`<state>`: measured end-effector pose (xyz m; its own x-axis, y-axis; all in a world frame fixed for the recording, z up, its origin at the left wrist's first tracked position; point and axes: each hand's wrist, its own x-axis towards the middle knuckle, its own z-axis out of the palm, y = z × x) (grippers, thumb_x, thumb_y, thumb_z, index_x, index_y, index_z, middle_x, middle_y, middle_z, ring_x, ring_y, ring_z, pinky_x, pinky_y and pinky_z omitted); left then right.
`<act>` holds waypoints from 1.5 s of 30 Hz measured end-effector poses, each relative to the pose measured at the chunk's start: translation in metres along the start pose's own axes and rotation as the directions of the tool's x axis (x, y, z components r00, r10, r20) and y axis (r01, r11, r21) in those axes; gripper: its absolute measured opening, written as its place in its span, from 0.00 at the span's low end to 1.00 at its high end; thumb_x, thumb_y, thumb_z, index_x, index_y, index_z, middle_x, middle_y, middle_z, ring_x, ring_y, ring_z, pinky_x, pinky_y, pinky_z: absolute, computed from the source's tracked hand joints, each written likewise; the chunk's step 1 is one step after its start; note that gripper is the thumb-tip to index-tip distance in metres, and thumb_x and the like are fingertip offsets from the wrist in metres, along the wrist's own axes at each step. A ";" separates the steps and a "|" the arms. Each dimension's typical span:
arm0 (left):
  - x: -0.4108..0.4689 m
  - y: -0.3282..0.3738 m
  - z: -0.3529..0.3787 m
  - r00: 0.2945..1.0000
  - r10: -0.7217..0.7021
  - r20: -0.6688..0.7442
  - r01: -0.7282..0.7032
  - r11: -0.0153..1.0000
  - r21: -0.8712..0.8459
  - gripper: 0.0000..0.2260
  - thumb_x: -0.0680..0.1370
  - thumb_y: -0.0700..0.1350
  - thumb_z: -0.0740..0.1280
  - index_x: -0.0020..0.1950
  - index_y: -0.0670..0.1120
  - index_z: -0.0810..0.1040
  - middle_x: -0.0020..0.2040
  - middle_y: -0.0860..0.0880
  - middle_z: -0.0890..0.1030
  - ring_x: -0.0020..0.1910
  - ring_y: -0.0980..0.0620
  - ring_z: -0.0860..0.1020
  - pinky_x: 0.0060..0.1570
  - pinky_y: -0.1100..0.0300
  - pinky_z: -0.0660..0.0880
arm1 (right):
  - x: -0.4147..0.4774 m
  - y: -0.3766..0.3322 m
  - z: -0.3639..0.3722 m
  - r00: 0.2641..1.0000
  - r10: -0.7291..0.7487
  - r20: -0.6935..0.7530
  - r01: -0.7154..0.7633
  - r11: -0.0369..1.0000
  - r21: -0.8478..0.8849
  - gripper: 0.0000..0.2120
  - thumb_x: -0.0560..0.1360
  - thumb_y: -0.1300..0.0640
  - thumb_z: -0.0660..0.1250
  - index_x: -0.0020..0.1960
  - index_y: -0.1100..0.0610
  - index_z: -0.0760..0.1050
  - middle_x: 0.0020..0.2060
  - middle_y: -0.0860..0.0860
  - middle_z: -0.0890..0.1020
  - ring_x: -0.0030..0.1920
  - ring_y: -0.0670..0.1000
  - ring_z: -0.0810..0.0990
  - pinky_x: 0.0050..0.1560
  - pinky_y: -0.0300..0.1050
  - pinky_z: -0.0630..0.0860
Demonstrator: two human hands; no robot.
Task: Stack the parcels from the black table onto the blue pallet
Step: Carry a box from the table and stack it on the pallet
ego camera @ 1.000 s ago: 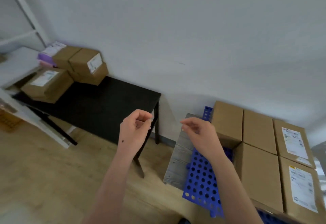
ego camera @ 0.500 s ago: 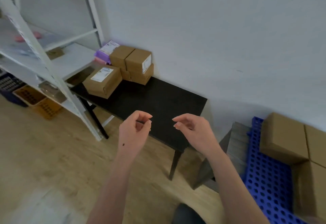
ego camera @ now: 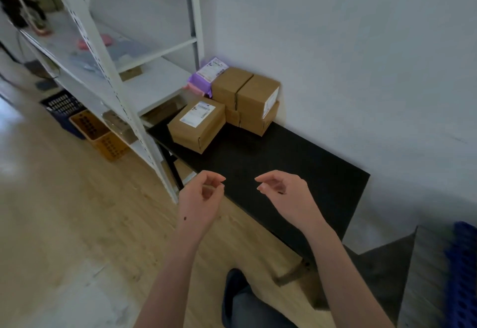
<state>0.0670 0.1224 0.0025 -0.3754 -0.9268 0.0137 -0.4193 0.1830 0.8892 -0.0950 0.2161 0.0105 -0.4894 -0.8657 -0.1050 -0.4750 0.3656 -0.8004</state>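
The black table [ego camera: 284, 170] stands against the white wall. At its far left end lie several cardboard parcels: a flat labelled box [ego camera: 197, 124] in front, a stack of brown boxes [ego camera: 247, 100] behind it, and a purple parcel [ego camera: 206, 75] in the corner. My left hand [ego camera: 202, 198] and my right hand [ego camera: 282, 193] hover empty over the table's near edge, fingers loosely curled, well short of the parcels. Only a sliver of the blue pallet [ego camera: 462, 276] shows at the right edge.
A white metal shelf rack [ego camera: 108, 74] stands left of the table, with orange [ego camera: 98, 134] and dark crates [ego camera: 62, 105] under it. A grey board [ego camera: 423, 283] lies beside the pallet. My foot [ego camera: 240, 294] is on the wooden floor.
The view has swung left, from the pallet with its stacked boxes toward the table and shelf. Both hands stay empty and now hang over the table's near edge.
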 end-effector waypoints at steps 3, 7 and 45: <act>0.047 0.000 -0.003 1.000 0.009 0.014 -0.010 1.000 0.020 0.07 0.76 0.39 0.67 0.48 0.52 0.77 0.43 0.54 0.79 0.41 0.54 0.79 0.42 0.60 0.78 | 0.049 -0.009 0.007 0.999 0.016 0.028 -0.016 1.000 0.000 0.11 0.78 0.56 0.66 0.48 0.38 0.75 0.43 0.37 0.81 0.46 0.35 0.78 0.41 0.27 0.69; 0.103 -0.004 -0.009 1.000 -0.027 0.000 0.027 0.998 0.050 0.08 0.76 0.39 0.67 0.47 0.53 0.77 0.42 0.55 0.79 0.42 0.56 0.79 0.41 0.65 0.75 | 0.106 -0.019 0.013 0.996 0.040 0.075 -0.040 0.999 0.008 0.09 0.78 0.56 0.66 0.51 0.42 0.76 0.44 0.39 0.80 0.46 0.35 0.78 0.39 0.26 0.68; 0.421 -0.183 -0.027 0.779 -0.294 0.554 0.133 0.940 0.313 0.33 0.74 0.53 0.69 0.75 0.46 0.60 0.68 0.46 0.72 0.67 0.45 0.70 0.64 0.51 0.69 | 0.327 -0.038 0.221 0.700 0.714 -0.024 -0.643 0.644 0.414 0.33 0.78 0.53 0.67 0.78 0.55 0.55 0.75 0.54 0.65 0.73 0.56 0.64 0.72 0.54 0.65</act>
<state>0.0079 -0.3104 -0.1425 -0.6267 -0.5939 -0.5045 -0.7031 0.1517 0.6948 -0.0753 -0.1564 -0.1235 -0.6993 -0.3365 -0.6307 0.3114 0.6507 -0.6925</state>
